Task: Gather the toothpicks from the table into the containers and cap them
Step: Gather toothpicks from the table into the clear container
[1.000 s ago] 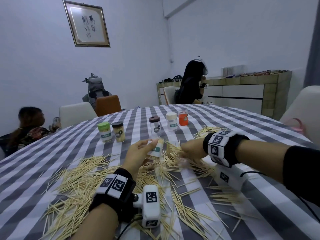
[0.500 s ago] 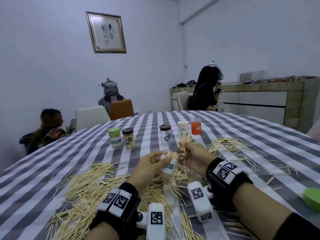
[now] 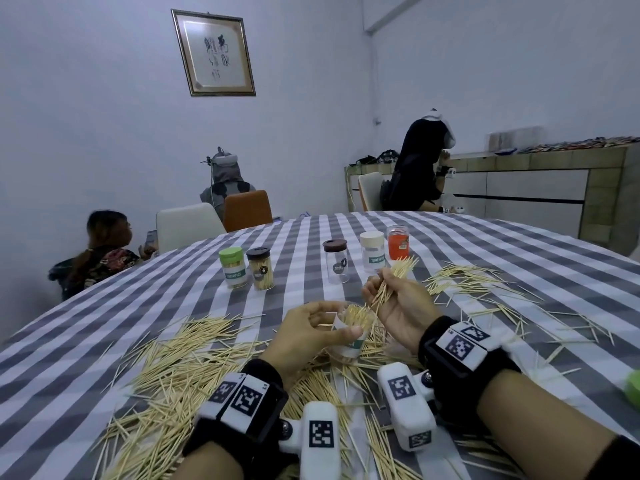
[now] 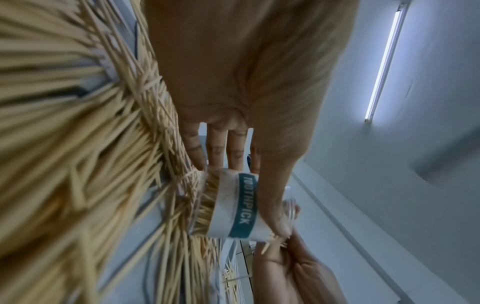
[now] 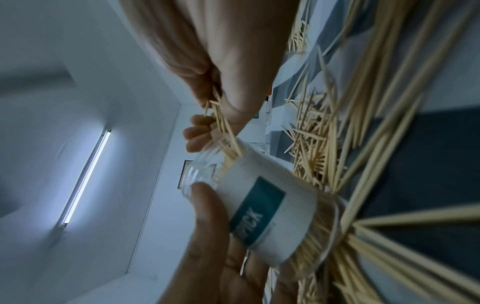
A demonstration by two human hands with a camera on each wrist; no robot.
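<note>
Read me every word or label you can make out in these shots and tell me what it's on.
"TOOTHPICK": teal band on the open container that the left hand holds.
"TOOTHPICKS": green label on the green-capped jar.
"TOOTHPI…": label on the cream-capped jar, cut off by the curve.
Framed picture: brush characters, not readable.
Dark-capped jars and orange jar: print too small.
Wrist bands: square codes, no words.

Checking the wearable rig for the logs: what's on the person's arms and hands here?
Both hands bare, no gloves. Left wrist and right wrist each carry a black band topped with white blocks printed with black square codes. A white rounded camera pod with the same codes hangs by each band; a thin black cable trails below the left one. A black sleeve shows on the right arm.
</note>
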